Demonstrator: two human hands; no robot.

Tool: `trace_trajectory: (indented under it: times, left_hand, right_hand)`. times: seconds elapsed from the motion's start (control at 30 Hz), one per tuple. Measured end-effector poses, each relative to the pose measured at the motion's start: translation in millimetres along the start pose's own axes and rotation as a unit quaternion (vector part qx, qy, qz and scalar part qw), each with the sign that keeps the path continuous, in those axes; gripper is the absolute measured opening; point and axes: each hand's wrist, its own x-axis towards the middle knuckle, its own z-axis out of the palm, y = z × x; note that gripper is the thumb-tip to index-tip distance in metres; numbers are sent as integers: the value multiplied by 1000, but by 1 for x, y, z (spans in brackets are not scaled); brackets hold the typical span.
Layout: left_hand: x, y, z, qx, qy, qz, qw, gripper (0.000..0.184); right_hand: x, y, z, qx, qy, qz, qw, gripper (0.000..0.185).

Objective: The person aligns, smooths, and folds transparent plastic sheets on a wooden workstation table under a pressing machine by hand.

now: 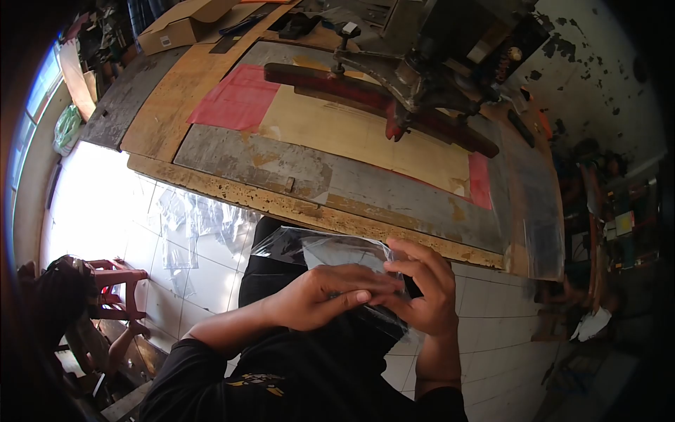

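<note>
A clear, shiny plastic sheet (pixel 337 246) is held in front of my body, below the table's front edge. It is see-through and creased; whether it is one layer or several I cannot tell. My left hand (pixel 327 297) reaches across it with the fingers laid long over the plastic and the thumb alongside. At the sheet's right end, my right hand (pixel 427 287) has its fingers bent around the edge. The two hands meet near the fingertips. Part of the plastic is hidden under them and hangs below.
A press with a long red bar (pixel 337 86) stands over the worktable (pixel 232 151), above a cream sheet (pixel 351 133) and red pieces (pixel 239 97). Clear plastic pieces (pixel 200 221) lie on the tiled floor. At left are a red stool (pixel 119 281) and another person (pixel 67 295). A cardboard box (pixel 179 27) sits far left.
</note>
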Motion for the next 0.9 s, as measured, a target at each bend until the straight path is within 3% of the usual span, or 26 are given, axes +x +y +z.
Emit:
trace_trajectory:
  times: [0.2, 0.3, 0.43, 0.47, 0.57, 0.7, 0.77, 0.9]
  left_hand:
    - [0, 6, -1, 115, -1, 3, 993, 44]
    - [-1, 13, 0, 160, 49, -60, 984, 45]
    - [6, 19, 1, 180, 97, -58, 977, 20]
    - [8, 20, 2, 191, 132, -37, 972, 12]
    - [7, 23, 2, 271, 147, -11, 951, 9]
    - [1, 12, 1, 287, 141, -20, 947, 16]
    - [5, 7, 0, 299, 136, 68, 942, 17]
    - [3, 3, 2, 358, 155, 128, 912, 20]
  right_hand:
    - [10, -7, -5, -60, 51, -14, 997, 51]
    - [5, -5, -6, -67, 33, -96, 993, 47]
    - [8, -14, -11, -27, 4, -52, 998, 43]
    - [9, -15, -12, -36, 0, -45, 998, 43]
    - [9, -12, -12, -24, -5, -30, 999, 40]
    - [7, -9, -12, -11, -30, -18, 999, 38]
    - [6, -7, -11, 4, -17, -18, 1000, 36]
    - [11, -17, -11, 25, 1, 2, 1000, 37]
